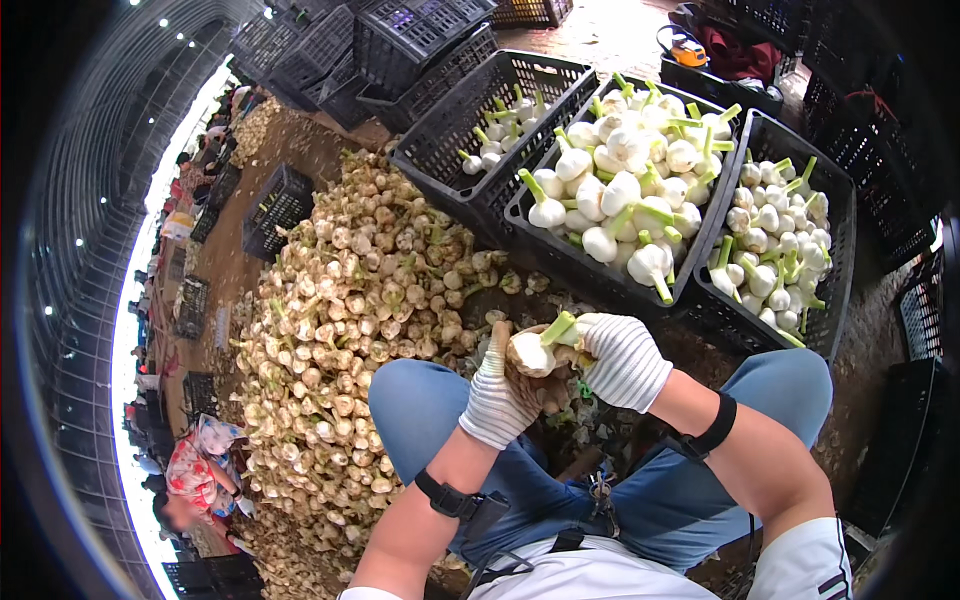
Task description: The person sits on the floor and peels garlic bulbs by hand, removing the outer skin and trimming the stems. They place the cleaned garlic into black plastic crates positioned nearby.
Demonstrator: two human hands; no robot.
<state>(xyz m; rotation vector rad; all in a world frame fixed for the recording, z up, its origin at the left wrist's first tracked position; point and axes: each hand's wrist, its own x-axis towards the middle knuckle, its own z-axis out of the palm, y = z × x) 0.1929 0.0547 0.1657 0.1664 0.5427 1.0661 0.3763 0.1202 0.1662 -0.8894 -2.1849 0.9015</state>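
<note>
A garlic bulb [531, 354] with a short green stem is held between my two gloved hands, above the gap between my knees. My left hand [501, 390], in a striped white glove, cups the bulb from the left and below. At the stem side, the fingers of my right hand [624, 358] pinch at the stem and some loose brownish skin. The bulb's upper face is white, and its lower side looks brown and rough. My right fingertips are partly hidden behind the stem and skin.
A large heap of unpeeled garlic [337, 337] spreads to my left. Ahead stand a partly filled black crate [442, 176], a heaped crate of white garlic [517, 214] and another garlic crate [844, 225]. Stacked crates [420, 45] rise behind. A person [199, 469] bends at the heap's far left.
</note>
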